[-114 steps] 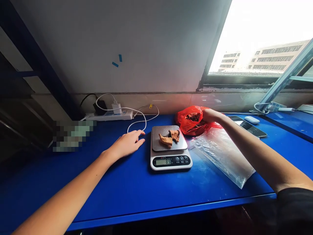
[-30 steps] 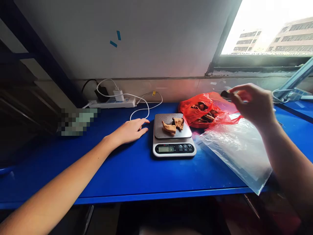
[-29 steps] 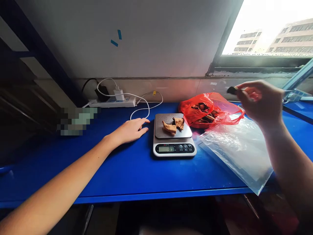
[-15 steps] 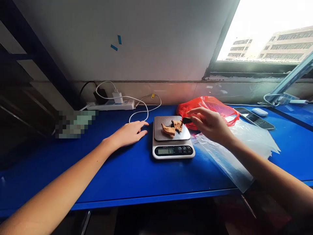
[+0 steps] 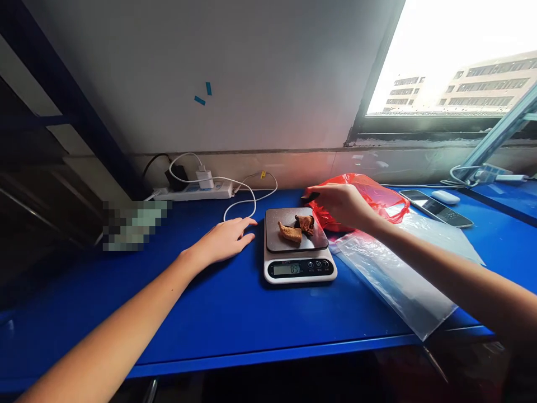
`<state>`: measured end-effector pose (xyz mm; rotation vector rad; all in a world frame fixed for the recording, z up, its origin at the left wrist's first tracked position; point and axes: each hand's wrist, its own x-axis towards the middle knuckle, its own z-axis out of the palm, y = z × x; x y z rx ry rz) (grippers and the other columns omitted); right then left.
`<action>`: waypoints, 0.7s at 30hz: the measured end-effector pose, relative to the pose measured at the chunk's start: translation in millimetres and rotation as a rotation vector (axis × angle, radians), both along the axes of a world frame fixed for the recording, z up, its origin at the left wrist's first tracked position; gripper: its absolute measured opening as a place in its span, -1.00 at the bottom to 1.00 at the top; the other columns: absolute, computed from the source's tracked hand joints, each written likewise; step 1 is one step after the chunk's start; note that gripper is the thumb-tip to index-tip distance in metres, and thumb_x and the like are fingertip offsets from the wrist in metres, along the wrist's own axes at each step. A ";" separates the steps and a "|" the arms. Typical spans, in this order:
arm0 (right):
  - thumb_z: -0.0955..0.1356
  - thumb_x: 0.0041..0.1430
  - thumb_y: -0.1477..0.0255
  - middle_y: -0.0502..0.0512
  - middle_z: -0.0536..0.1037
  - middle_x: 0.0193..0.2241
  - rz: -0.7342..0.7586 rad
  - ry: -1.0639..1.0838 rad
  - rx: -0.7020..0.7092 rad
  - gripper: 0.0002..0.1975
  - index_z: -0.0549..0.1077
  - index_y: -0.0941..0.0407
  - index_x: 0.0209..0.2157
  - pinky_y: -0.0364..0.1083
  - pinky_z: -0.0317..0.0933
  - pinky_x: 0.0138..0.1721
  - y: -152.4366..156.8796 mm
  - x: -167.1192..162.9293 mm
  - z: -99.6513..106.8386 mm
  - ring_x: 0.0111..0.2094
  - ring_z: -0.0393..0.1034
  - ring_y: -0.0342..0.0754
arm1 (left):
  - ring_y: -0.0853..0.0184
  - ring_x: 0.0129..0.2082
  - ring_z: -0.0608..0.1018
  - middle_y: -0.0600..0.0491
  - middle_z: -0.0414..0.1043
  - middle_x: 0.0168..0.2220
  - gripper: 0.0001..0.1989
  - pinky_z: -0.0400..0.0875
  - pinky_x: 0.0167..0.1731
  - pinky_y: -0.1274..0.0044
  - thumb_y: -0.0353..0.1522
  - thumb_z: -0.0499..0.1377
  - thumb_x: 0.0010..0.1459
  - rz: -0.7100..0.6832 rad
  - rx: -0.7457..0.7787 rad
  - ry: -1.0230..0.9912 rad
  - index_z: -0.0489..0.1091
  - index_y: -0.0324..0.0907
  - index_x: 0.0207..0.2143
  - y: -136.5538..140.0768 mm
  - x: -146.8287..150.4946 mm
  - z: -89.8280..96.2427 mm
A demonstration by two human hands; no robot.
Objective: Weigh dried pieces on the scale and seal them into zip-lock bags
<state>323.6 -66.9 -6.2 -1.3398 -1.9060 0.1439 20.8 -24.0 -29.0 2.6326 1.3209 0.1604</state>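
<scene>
A white kitchen scale with a metal plate stands on the blue table. Two curled brown dried pieces lie on its plate, a tan strip and a darker crumpled piece. The display seems to read 8.9. My left hand rests on the table left of the scale, fingers stretched out and holding nothing. My right hand is pinched on a small dark dried piece, behind the plate and in front of the red plastic bag.
Clear plastic bags lie right of the scale. Behind them are a phone and a white mouse. A power strip with a charger and a loose white cable sits at the back left, along the wall.
My right hand has moved slightly left and away from the plate, with the dark piece in it. The camera view has shifted a little. My left hand stays beside the scale.
</scene>
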 end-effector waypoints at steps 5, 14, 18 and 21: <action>0.24 0.09 0.59 0.10 0.63 -0.18 0.105 -0.132 0.018 -0.59 0.59 0.10 -0.11 -0.08 0.37 -0.14 24.5 -9.2 4.3 -0.22 0.53 -0.05 | 0.20 -0.19 0.50 -0.03 0.47 -0.15 -0.55 0.37 -0.15 0.40 -0.20 -0.03 0.26 -0.020 0.001 0.008 0.29 -0.12 0.14 -2.6 -0.1 3.7; 0.17 0.04 0.64 0.07 0.63 -0.32 0.150 -0.069 0.009 -0.59 0.61 0.11 -0.29 -0.10 0.34 -0.17 8.4 -7.6 -13.2 -0.25 0.52 -0.08 | 0.19 -0.18 0.52 -0.04 0.49 -0.14 -0.57 0.39 -0.19 0.42 -0.22 0.00 0.25 -0.005 0.005 0.003 0.31 -0.12 0.13 -5.9 1.3 5.8; 0.18 0.09 0.62 0.12 0.61 -0.33 0.152 -0.101 0.073 -0.64 0.59 0.15 -0.30 -0.08 0.31 -0.22 6.8 -9.0 -8.1 -0.27 0.49 -0.06 | 0.19 -0.19 0.52 -0.03 0.48 -0.18 -0.55 0.39 -0.18 0.41 -0.21 -0.01 0.26 0.001 0.004 0.012 0.30 -0.13 0.14 -5.3 1.4 5.4; 0.20 0.13 0.60 0.13 0.61 -0.31 0.209 -0.237 0.069 -0.67 0.57 0.14 -0.26 -0.06 0.30 -0.21 -11.8 -3.7 10.8 -0.27 0.46 -0.05 | 0.21 -0.20 0.52 -0.02 0.48 -0.18 -0.56 0.39 -0.18 0.42 -0.20 -0.02 0.26 -0.002 0.003 0.016 0.30 -0.12 0.14 -4.3 0.6 4.6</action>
